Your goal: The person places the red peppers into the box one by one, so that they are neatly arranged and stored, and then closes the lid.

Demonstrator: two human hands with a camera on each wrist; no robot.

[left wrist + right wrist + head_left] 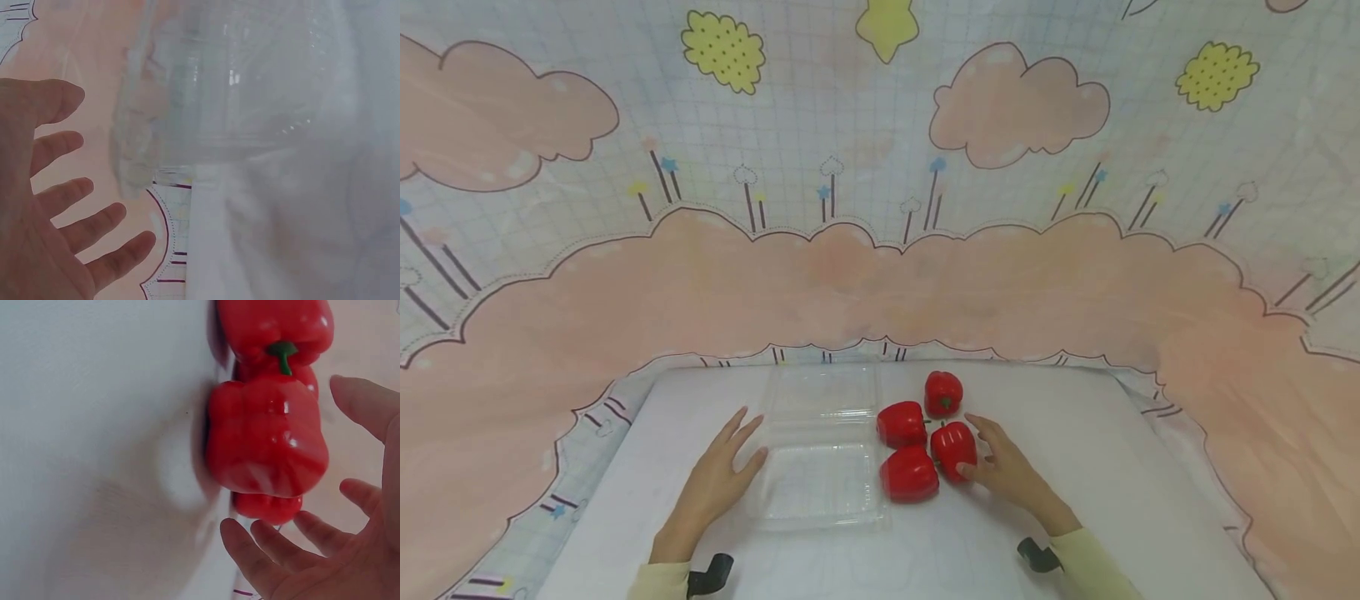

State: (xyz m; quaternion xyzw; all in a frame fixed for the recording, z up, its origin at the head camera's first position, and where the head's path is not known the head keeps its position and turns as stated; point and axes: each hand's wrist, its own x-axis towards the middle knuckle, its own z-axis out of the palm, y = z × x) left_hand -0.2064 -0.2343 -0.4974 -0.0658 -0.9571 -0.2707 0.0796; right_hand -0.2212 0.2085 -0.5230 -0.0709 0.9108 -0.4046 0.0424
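Several red bell peppers with green stems lie grouped right of centre in the head view: one at the back [943, 393], one at the left [902, 424], one at the front [910, 475] and one at the right [954, 451]. My right hand [1004, 468] is spread beside the right pepper, thumb near its front side; in the right wrist view the fingers stay apart from the nearest pepper [267, 436]. A clear plastic container [820, 485] lies left of the peppers. Left of it is my left hand [718, 479], fingers spread and holding nothing.
Behind the container lies a second clear plastic part [822, 396], perhaps its lid. Everything rests on a white table [1045, 400]. A patterned cloth [880, 292] with clouds and stars hangs behind and around the table.
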